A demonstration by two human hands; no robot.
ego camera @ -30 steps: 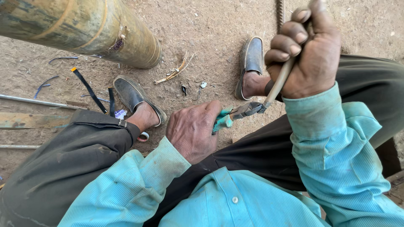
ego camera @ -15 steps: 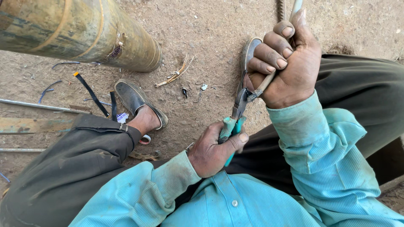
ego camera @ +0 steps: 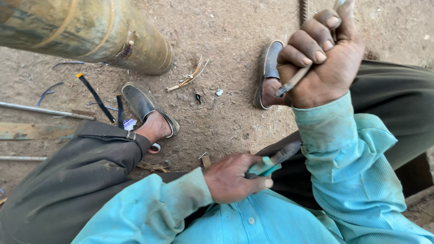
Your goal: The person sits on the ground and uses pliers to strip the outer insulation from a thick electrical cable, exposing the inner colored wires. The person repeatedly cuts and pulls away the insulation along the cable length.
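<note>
Between cuts, I judge — the left hand (ego camera: 233, 178) grips green-handled pliers (ego camera: 271, 163) low while the right hand (ego camera: 323, 63) clenches a thin rod (ego camera: 296, 80); next, pliers must meet rod.

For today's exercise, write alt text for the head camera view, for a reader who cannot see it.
A seated person's right hand grips a thin rod upright, while the left hand holds green-handled pliers low by the lap. Below lie bare dirt ground, two worn slip-on shoes and a thick bamboo pole at upper left.
</note>
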